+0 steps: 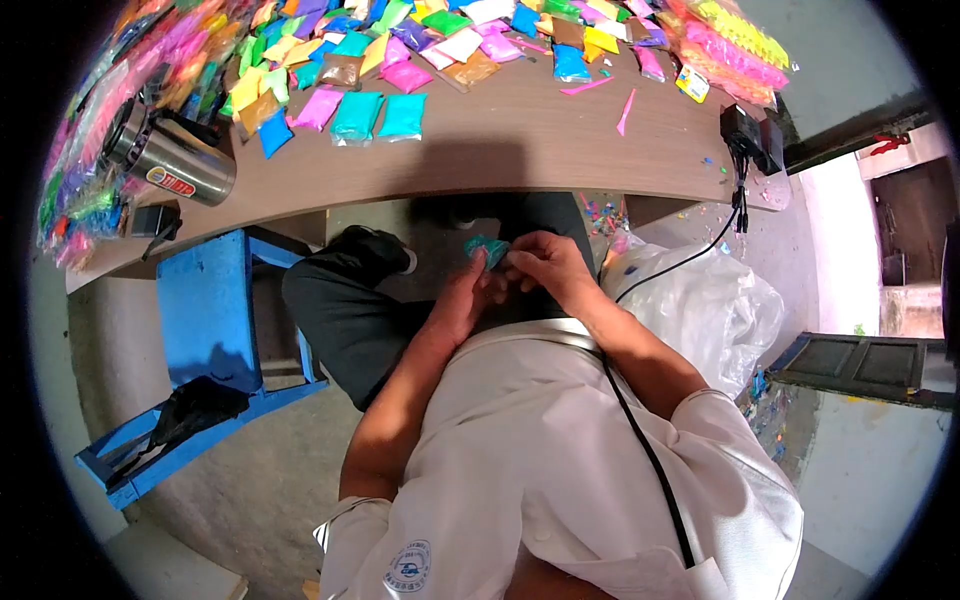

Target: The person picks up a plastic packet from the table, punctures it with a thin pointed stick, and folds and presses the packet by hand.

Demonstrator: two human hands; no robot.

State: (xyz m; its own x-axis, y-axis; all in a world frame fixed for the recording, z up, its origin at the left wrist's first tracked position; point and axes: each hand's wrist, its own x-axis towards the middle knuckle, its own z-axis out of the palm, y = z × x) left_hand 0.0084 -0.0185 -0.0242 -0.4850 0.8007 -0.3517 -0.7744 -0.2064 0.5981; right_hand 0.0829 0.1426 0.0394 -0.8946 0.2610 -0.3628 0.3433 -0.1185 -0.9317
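Note:
Over my lap, below the table's front edge, I hold a small crumpled teal packet. My left hand is closed on it, with the thumb lying against its lower side. The fingers of my right hand pinch at the packet's right edge; their tips are partly hidden. Similar flat teal packets lie on the table ahead, at the near edge of a spread of small colourful packets.
On the brown table stand a steel flask at left and black power adapters at right, their cable hanging down. Bundles of bright plastic bags lie behind. A blue stool is left; a clear plastic bag sits right.

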